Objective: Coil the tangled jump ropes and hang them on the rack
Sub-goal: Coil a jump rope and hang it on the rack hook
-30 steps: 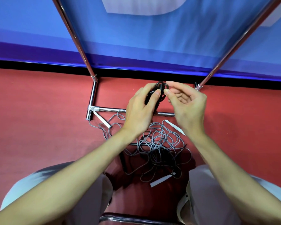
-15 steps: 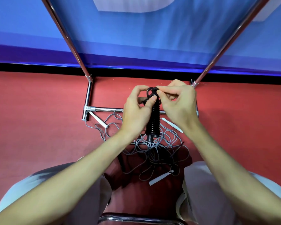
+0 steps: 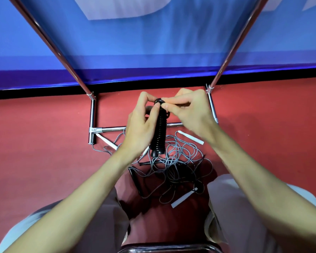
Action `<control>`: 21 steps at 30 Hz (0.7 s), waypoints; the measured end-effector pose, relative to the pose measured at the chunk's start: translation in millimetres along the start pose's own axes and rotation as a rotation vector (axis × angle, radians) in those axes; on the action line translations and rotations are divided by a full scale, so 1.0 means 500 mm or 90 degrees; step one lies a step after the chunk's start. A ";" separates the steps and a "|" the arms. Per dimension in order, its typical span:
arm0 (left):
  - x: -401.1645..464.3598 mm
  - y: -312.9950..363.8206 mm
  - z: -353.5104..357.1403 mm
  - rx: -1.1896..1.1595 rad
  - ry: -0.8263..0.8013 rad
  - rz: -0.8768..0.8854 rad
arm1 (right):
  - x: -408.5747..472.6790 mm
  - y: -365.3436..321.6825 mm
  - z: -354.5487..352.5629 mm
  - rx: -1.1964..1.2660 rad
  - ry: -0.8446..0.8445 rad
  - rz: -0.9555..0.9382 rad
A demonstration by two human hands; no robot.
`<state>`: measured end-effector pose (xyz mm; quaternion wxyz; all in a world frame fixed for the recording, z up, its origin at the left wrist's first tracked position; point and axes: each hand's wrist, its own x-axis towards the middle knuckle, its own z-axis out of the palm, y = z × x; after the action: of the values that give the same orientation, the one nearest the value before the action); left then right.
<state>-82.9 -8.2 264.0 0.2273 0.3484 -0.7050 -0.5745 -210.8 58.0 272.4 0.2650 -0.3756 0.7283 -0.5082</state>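
The black handle (image 3: 160, 130) hangs lower and straighter now than it did a moment ago, when it sat mostly hidden between the two hands. Now its ribbed body shows all the way down to its round bottom end.

The fingertips of the left hand (image 3: 142, 128) curl around the top of the handle and pinch it near the cap. The right hand (image 3: 188, 111) pinches the same top end from the other side, thumb and first finger pressed together on it. Both hands hold the handle up in the air, above the floor.

Below the hands, the grey ropes (image 3: 173, 161) lie in a messy pile on the red floor (image 3: 44, 152), between the person's knees. The loops cross over each other many ways. White handles (image 3: 190, 139) stick out of the pile, one near the right wrist and one closer to the knees. Another black handle (image 3: 135, 181) lies in the pile too.

The shiny metal rack (image 3: 93, 115) stands just behind the pile, in front of a blue wall (image 3: 153, 52). No rope hangs on any part of it that shows.

So the job looks like it is only starting. One handle is picked up. No rope is coiled yet, and the pile is still tangled. All the untangling, coiling and hanging is left to do.
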 end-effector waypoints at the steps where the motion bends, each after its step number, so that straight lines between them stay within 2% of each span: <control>1: 0.000 0.003 -0.002 -0.002 -0.002 -0.002 | -0.001 -0.002 -0.005 0.037 -0.012 0.006; 5: 0.004 0.019 -0.009 -0.036 -0.007 -0.007 | 0.000 -0.005 -0.010 0.202 -0.031 0.094; 8: 0.006 0.025 -0.015 -0.064 -0.026 -0.014 | 0.003 -0.002 -0.007 0.246 -0.053 0.166; 11: 0.006 0.029 -0.023 -0.097 -0.045 -0.020 | 0.002 -0.003 -0.003 0.305 -0.092 0.184; 18: 0.004 0.038 -0.040 -0.152 -0.041 -0.074 | -0.004 -0.014 -0.004 0.364 -0.139 0.234; 21: 0.005 0.043 -0.046 -0.169 -0.035 -0.097 | -0.007 -0.016 -0.006 0.357 -0.128 0.238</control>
<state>-73.1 -23.1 290.0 0.2077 0.3522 -0.6003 -0.6873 -208.9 61.0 281.1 0.5166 -0.1967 0.5869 -0.5916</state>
